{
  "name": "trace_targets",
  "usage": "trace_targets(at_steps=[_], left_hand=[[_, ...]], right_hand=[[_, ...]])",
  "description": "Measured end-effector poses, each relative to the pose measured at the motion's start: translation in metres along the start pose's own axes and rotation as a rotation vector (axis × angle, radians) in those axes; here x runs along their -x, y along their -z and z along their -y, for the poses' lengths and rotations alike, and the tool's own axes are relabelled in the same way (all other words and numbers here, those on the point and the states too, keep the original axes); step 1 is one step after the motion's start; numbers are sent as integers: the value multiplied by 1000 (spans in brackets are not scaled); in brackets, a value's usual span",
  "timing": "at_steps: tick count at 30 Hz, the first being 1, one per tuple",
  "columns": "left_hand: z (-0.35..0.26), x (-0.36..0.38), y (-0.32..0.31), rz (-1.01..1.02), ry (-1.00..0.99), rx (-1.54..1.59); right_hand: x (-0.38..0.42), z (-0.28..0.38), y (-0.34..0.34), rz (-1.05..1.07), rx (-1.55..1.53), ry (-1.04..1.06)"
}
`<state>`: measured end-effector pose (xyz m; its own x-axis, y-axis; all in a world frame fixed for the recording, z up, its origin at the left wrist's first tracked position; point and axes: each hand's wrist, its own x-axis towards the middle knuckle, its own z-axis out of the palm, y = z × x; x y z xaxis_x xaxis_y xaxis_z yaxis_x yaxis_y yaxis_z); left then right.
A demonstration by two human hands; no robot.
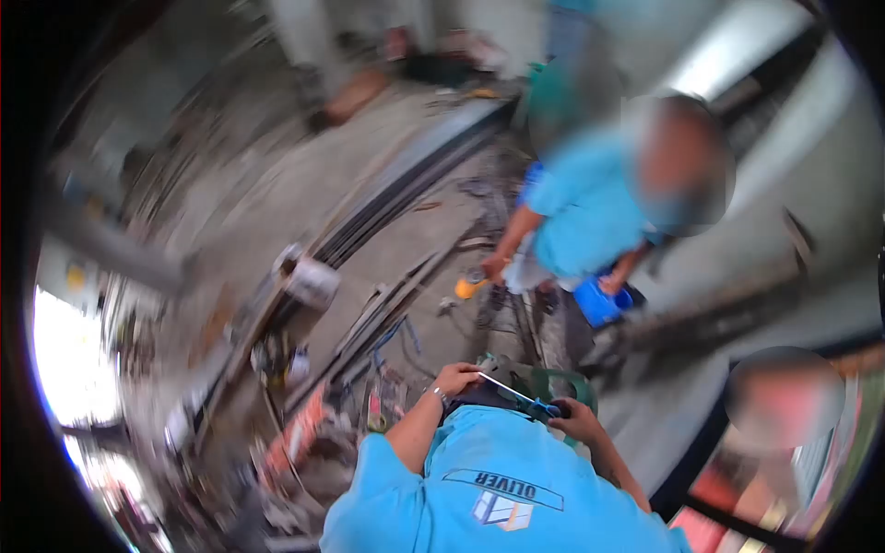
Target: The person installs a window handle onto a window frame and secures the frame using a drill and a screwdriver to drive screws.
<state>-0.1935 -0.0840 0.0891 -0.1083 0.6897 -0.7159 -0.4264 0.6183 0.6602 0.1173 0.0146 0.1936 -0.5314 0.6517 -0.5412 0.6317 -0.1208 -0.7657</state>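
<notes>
A screwdriver [513, 389] with a thin pale shaft and blue handle lies between my hands in front of my chest. My left hand [458, 379], with a band on its wrist, pinches the far end of the shaft. The fingers of my right hand [575, 420] are closed around the handle. Just beyond them is a green object [567, 385], partly hidden by my hands and blurred.
A co-worker in a blue shirt [590, 207] stands ahead, holding a yellow tool [469, 286] and a blue container [602, 300]. Long metal bars [406, 175], a white bucket [312, 282] and scattered scrap lie on the floor. Colored items [737, 488] are at lower right.
</notes>
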Motion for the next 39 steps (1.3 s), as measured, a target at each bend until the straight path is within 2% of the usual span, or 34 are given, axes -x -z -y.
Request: trace_targets(at_steps=[1,3,7,9,12,16,20,25,27,28,30,31,33,37,39], left_hand=[[-4,-7,-9,75,20,-73],[-10,-17,-27,103,74,21],[-51,-43,-80,271,179,-292],[-61,-67,-107,382,181,-354],[-74,-71,-155,377,184,-531],[-59,-90,-180,406,162,-623],[-60,-82,-191,346,197,-711],[-55,-89,-180,218,284,-656],[-51,-92,-173,248,308,-653],[-49,-94,-170,233,310,-567],[-50,-102,-167,224,334,-467],[-50,-103,-166,222,351,-446],[-52,-100,-169,197,321,-376],[-58,-100,-172,252,335,-300],[-52,-107,-171,251,313,-163]], right_hand=[[11,5,6,9,57,-44],[26,-19,7,-113,30,-63],[61,-46,6,-309,-11,-145],[82,-38,0,-418,-105,-206],[100,-55,-23,-546,-169,-294],[107,-76,-50,-662,-166,-342],[114,-52,-49,-685,-180,-403],[105,-63,-43,-668,-136,-376],[106,-56,-37,-627,-137,-368],[107,-51,-33,-672,-158,-398],[105,-39,-24,-576,-130,-362],[103,-47,-28,-629,-150,-387],[94,-59,-29,-594,-100,-211],[92,-50,-22,-569,-94,-270],[91,-47,-20,-596,-123,-248]])
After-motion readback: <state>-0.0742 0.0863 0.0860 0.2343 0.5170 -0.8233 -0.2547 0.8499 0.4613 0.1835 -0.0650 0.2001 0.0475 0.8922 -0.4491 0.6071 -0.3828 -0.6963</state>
